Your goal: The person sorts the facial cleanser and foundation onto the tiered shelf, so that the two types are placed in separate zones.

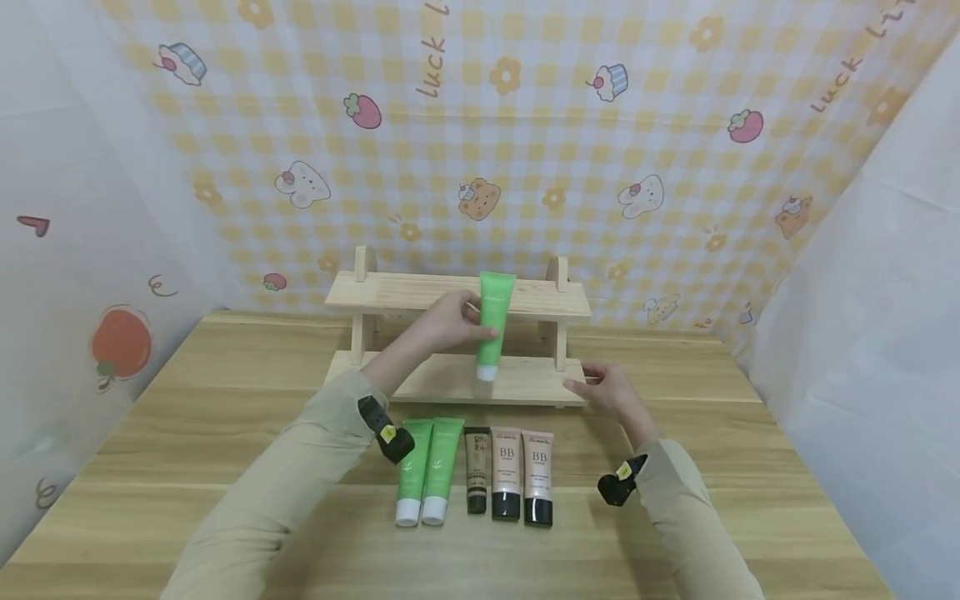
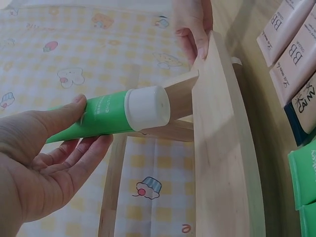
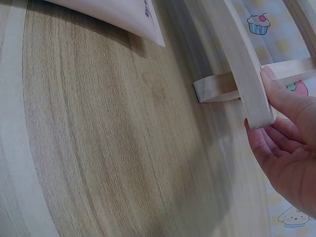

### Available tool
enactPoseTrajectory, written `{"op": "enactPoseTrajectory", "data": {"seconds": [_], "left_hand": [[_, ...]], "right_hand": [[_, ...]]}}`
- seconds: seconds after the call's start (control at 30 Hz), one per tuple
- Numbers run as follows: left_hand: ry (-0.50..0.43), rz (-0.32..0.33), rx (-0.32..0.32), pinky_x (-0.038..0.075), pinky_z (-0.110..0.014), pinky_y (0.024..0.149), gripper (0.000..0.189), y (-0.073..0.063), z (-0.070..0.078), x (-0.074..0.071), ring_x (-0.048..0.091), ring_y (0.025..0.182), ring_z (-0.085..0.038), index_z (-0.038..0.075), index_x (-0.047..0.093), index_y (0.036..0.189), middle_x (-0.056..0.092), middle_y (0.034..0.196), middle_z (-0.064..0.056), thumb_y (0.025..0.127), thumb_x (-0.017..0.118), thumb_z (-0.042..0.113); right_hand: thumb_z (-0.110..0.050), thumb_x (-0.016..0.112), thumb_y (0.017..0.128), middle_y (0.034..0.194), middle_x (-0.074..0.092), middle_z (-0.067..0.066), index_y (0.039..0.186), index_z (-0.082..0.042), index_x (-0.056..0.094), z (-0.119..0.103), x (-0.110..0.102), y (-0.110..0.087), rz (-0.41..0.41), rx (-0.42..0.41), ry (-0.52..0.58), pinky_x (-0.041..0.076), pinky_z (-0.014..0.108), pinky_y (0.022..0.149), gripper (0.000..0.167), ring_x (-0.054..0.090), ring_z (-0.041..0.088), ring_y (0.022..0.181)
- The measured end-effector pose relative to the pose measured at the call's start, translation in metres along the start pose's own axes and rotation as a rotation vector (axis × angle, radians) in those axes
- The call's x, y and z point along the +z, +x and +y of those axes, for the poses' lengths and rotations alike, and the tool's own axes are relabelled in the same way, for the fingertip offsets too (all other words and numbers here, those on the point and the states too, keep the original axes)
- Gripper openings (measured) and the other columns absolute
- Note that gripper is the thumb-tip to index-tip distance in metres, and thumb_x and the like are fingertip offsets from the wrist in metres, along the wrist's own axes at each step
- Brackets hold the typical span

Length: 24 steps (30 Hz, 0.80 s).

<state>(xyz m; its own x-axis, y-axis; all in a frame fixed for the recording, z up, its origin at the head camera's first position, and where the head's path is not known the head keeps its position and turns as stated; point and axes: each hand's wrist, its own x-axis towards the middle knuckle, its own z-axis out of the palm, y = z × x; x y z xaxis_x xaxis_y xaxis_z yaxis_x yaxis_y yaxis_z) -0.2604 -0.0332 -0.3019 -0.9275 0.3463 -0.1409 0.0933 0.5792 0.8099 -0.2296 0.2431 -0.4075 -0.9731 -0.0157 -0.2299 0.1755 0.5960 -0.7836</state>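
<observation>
A green squeeze tube (image 1: 495, 321) with a white cap is pinched between the thumb and fingers of my left hand (image 1: 454, 322). It is held cap down in front of the two-tier wooden shelf (image 1: 450, 292), above the lower board. In the left wrist view the white cap (image 2: 147, 108) points toward the lower board (image 2: 217, 138), apart from it. My right hand (image 1: 609, 390) grips the right end of the lower board, thumb on top and fingers beneath, as the right wrist view shows at the board's end (image 3: 259, 116).
Before the shelf lie two green tubes (image 1: 442, 471), a small dark-capped brown tube (image 1: 477, 469) and two pink BB cream tubes (image 1: 507, 471) in a row on the wooden table (image 1: 225, 400). A patterned cloth (image 1: 525, 150) hangs behind; white cloth (image 1: 862, 292) hangs at the sides.
</observation>
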Motion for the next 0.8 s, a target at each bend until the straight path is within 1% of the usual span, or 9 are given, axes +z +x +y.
{"op": "enactPoseTrajectory", "data": {"seconds": [0.2, 0.43, 0.63, 0.8], "left_hand": [[0.011, 0.025, 0.024, 0.053, -0.033, 0.081, 0.054, 0.004, 0.009, 0.001, 0.06, 0.097, -0.025, 0.002, 0.049, 0.12, 0.06, 0.108, -0.013, 0.078, 0.072, 0.025], [-0.001, 0.049, 0.055, 0.054, -0.031, 0.081, 0.055, 0.01, 0.013, 0.002, 0.061, 0.098, -0.025, 0.0, 0.048, 0.12, 0.06, 0.105, -0.013, 0.077, 0.073, 0.024], [-0.035, 0.066, 0.077, 0.054, -0.031, 0.078, 0.053, 0.015, 0.017, 0.003, 0.06, 0.098, -0.025, 0.001, 0.049, 0.12, 0.059, 0.107, -0.013, 0.077, 0.073, 0.022], [-0.063, 0.089, 0.114, 0.054, -0.031, 0.078, 0.05, 0.019, 0.018, 0.004, 0.06, 0.099, -0.026, 0.002, 0.051, 0.119, 0.058, 0.108, -0.012, 0.078, 0.072, 0.021]], "right_hand": [[-0.029, 0.064, 0.085, 0.127, 0.052, 0.026, 0.13, 0.004, 0.044, 0.001, 0.0, 0.0, 0.0, -0.017, 0.01, 0.051, 0.038, 0.091, 0.06, 0.054, 0.036, 0.114], [-0.029, 0.064, 0.085, 0.127, 0.052, 0.025, 0.13, 0.003, 0.045, 0.002, 0.001, 0.001, 0.004, -0.015, 0.007, 0.052, 0.036, 0.089, 0.059, 0.054, 0.036, 0.113], [-0.03, 0.065, 0.084, 0.129, 0.051, 0.024, 0.131, 0.002, 0.044, 0.003, 0.001, 0.001, 0.003, -0.008, 0.015, 0.05, 0.038, 0.092, 0.06, 0.053, 0.036, 0.115], [-0.03, 0.065, 0.084, 0.128, 0.051, 0.024, 0.131, 0.002, 0.044, 0.003, 0.002, 0.001, -0.002, -0.008, 0.022, 0.049, 0.04, 0.093, 0.06, 0.053, 0.036, 0.115]]}}
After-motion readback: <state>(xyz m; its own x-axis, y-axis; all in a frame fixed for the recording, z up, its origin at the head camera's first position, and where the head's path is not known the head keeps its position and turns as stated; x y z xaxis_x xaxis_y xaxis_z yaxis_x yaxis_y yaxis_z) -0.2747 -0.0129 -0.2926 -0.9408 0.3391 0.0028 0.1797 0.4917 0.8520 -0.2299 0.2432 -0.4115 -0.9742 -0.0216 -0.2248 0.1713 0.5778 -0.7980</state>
